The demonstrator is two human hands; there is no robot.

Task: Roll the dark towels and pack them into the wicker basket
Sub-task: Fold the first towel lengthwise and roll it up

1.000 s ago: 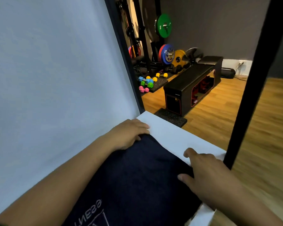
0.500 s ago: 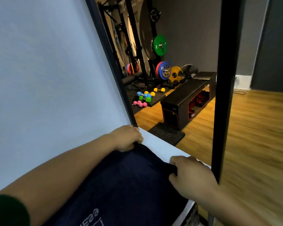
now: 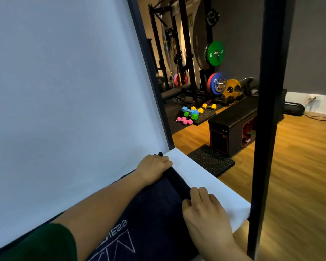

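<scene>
A dark navy towel (image 3: 154, 211) with pale stitched lettering lies on a white table (image 3: 201, 178). Its far edge is folded over into a short roll. My left hand (image 3: 153, 167) grips the far left end of that rolled edge, fingers curled over it. My right hand (image 3: 203, 208) grips the near right part of the same edge, fingers tucked under the fold. No wicker basket is in view.
A white backdrop (image 3: 64, 91) stands on the left. A black post (image 3: 267, 110) rises at the table's right corner. Beyond are a black bench (image 3: 233, 125), coloured dumbbells (image 3: 192, 113), weight plates (image 3: 215, 53) and a wooden floor (image 3: 299, 166).
Both hands went from lying on the towel's far edge to gripping it and turning it over into a roll. The camera view swung right, then back left.
</scene>
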